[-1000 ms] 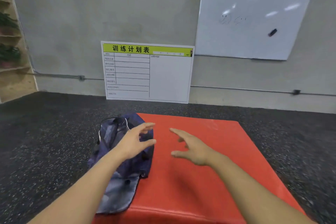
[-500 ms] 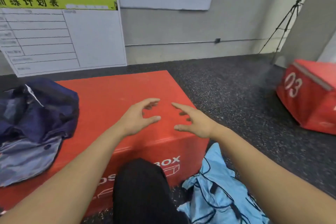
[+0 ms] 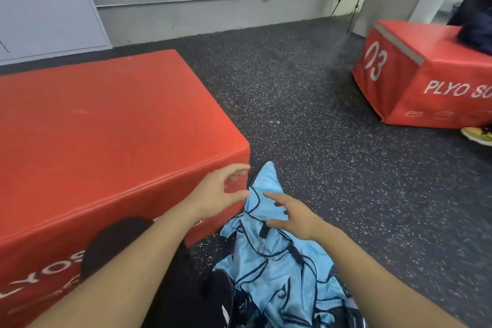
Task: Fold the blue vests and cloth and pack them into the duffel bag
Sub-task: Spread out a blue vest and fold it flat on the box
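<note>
Blue vests (image 3: pixel 277 271): we're seeing one crumpled heap on the floor.

We're looking at light blue, shiny fabric with dark navy piping and a few short black tabs, lying bunched and unfolded on the dark speckled floor (image 3: pixel 332 168), just beside the near corner of the red box (image 3: pixel 106 136). One pointed end is sticking up toward that corner; the rest is spreading down to the bottom edge of the view. We're unable to tell how many vests are lying in the heap.
</note>
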A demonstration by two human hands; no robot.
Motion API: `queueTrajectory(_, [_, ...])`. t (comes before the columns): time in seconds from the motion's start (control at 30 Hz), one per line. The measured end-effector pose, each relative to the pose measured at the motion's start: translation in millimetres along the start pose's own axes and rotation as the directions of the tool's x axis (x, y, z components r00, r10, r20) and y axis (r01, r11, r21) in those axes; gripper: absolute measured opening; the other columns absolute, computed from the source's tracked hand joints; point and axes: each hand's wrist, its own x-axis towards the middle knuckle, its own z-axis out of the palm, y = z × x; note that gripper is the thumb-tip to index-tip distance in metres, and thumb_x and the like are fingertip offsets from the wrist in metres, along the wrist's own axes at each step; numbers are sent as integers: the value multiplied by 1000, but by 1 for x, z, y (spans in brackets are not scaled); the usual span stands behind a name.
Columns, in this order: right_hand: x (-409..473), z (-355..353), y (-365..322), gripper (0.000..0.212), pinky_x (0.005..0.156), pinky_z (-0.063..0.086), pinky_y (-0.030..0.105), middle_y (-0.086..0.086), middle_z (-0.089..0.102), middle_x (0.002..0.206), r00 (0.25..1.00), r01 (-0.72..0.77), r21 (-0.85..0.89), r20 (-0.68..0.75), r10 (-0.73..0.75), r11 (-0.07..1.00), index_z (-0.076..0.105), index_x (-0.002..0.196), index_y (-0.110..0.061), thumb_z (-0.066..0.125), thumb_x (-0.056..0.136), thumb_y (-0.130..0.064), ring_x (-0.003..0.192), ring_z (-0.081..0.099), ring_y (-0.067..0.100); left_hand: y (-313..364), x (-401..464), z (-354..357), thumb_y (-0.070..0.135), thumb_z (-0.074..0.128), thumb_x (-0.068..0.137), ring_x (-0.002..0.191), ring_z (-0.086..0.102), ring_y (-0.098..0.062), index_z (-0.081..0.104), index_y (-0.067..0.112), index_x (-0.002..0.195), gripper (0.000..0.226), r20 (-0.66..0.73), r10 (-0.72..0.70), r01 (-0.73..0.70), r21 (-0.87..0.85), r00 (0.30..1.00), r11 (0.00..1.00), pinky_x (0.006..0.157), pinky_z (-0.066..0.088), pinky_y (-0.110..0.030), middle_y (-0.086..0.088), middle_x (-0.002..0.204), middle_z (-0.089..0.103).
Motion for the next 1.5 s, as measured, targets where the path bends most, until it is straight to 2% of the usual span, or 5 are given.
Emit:
queueTrajectory(0.17, [27, 22, 47, 73, 106, 26, 13, -7, 40, 157, 998, -50, -69, 37, 52, 996, 38, 155, -27, 75, 93, -32, 142, 39, 13, -36, 13, 28, 36, 79, 85, 121, 55, 4, 51, 43, 139, 61, 94, -82, 76, 68, 992, 995, 105, 47, -31, 20, 134, 60])
queueTrajectory(1.07, [169, 133, 156, 51, 125, 18, 40, 8, -2, 171, 927, -132, -342, 291, 239, 930, 42, 152, -43, 52, 102, -42, 158, -3, 25, -102, 29, 13, 48, 75, 84, 126, 47, 13, 42, 56, 141, 66, 137, -233, 225, 69, 963, 972, 103, 46, -24, 38, 135, 51])
queueTrajectory(1.17, [165, 128, 152, 55, 124, 22, 39, 1, 15, 170, 942, -137, -292, 258, 216, 946, 32, 158, -31, 46, 105, -28, 157, 10, 24, -100, 31, 13, 47, 75, 84, 125, 46, 14, 42, 57, 140, 66, 135, -232, 223, 75, 963, 972, 103, 46, -22, 38, 135, 51])
queueTrajectory(1.3, [147, 107, 146, 36, 102, 44, 31, -1, 62, 133, 989, -121, -100, 69, 128, 988, 58, 134, -28, 48, 101, -17, 127, 55, 24, -95, 33, 15, 47, 75, 85, 124, 46, 15, 43, 56, 140, 64, 156, -229, 218, 85, 961, 972, 101, 45, -20, 38, 133, 51])
queueTrajectory(1.5, [116, 52, 118, 28, 99, 50, 21, -16, 69, 124, 958, -54, 201, -265, 108, 978, 70, 128, -29, 62, 102, -23, 117, 63, 0, -84, 32, 18, 46, 74, 86, 120, 47, 15, 45, 51, 141, 62, 155, -211, 202, 72, 965, 977, 96, 45, -17, 35, 132, 53])
